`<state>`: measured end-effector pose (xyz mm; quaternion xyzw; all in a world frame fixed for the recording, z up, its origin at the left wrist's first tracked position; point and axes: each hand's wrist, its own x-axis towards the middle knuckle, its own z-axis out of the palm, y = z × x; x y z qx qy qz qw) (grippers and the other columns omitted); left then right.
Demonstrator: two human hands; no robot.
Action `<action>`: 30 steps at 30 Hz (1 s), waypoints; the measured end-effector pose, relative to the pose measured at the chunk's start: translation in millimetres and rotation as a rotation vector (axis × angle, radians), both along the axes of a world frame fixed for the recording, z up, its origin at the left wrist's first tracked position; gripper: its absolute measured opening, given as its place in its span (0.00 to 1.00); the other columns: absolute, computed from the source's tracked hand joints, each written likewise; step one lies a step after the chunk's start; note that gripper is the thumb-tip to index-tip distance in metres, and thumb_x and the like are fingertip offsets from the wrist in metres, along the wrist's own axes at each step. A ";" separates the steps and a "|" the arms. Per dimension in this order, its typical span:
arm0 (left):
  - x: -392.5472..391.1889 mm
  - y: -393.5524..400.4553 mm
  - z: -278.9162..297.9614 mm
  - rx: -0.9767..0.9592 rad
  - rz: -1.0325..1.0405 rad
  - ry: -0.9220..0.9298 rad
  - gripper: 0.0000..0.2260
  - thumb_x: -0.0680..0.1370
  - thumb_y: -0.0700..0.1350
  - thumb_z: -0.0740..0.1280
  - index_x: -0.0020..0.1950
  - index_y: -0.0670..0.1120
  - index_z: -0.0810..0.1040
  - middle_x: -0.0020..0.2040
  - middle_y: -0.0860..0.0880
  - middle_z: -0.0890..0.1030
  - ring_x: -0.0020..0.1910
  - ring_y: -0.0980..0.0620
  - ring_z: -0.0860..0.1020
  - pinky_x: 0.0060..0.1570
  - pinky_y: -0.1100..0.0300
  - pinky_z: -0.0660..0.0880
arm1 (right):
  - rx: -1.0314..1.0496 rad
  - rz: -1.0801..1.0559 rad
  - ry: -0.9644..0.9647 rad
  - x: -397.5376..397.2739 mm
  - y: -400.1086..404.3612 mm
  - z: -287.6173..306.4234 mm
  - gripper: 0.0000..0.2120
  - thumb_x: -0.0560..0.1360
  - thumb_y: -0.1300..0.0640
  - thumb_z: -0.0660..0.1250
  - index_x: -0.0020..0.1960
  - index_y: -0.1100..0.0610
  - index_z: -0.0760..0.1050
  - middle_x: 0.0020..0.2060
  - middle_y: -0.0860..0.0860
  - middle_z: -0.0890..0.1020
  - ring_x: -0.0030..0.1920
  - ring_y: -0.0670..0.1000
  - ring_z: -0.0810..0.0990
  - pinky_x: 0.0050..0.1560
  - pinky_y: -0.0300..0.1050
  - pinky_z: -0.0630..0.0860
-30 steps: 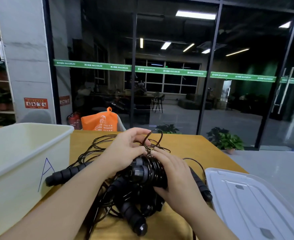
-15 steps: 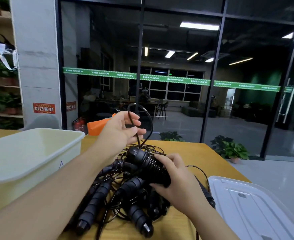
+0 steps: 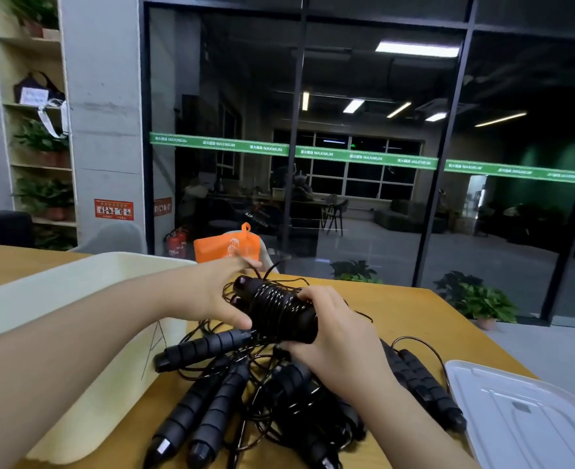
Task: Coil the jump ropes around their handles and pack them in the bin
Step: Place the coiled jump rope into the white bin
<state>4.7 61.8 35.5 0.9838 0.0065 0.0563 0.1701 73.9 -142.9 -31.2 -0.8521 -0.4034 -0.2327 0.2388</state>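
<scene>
So the right hand (image 3: 340,336) has its fingers (image 3: 308,294) curled round the wrapped handles (image 3: 276,308), clamping the black bundle from the right and underneath. My guess is that grip is there to stop the turns already wound from springing loose, since that thin cord (image 3: 272,267) looks springy. The bundle sits tilted, one end cap pointing up and to the far left, held just above the pile.

The left hand (image 3: 216,292) is on the far-left side of the bundle, thumb down by its near end, fingers stretched past it toward the cord tail that sticks up there. It's blurred, so I honestly cannot tell whether it's pinching the cord or just guiding it. Looks like the wrap is nearly finished and the tail is what's left to deal with.

Below, the rest of the jump ropes (image 3: 232,394) lie in a tangle on the wooden surface (image 3: 411,313), foam handles fanned toward the near edge, two more handles off to the right. The cream bin (image 3: 76,286) sits right beside the pile on the left, open, which makes for a short drop-in. Can't see its inside. Its clear lid (image 3: 529,414) is parked near right, out of the way.
</scene>
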 end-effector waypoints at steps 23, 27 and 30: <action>17.5 31.3 -15.8 -0.131 0.295 0.170 0.27 0.79 0.41 0.60 0.76 0.52 0.57 0.64 0.42 0.73 0.49 0.45 0.78 0.44 0.58 0.75 | 0.216 0.002 0.225 24.4 10.9 23.8 0.27 0.66 0.46 0.77 0.58 0.44 0.67 0.50 0.37 0.74 0.50 0.43 0.75 0.50 0.41 0.75; 10.1 38.0 -14.6 -0.329 0.298 0.127 0.17 0.82 0.53 0.58 0.71 0.57 0.65 0.60 0.49 0.73 0.40 0.56 0.73 0.35 0.65 0.72 | 0.258 0.062 0.314 22.4 22.5 26.1 0.27 0.64 0.47 0.79 0.56 0.45 0.68 0.48 0.38 0.75 0.50 0.42 0.76 0.51 0.41 0.75; 12.3 44.2 -13.1 -0.358 0.318 0.077 0.14 0.83 0.52 0.53 0.68 0.55 0.68 0.60 0.50 0.75 0.50 0.55 0.76 0.41 0.62 0.76 | 0.247 0.088 0.335 19.6 35.0 29.4 0.27 0.64 0.46 0.78 0.58 0.46 0.70 0.48 0.40 0.77 0.50 0.43 0.77 0.51 0.44 0.77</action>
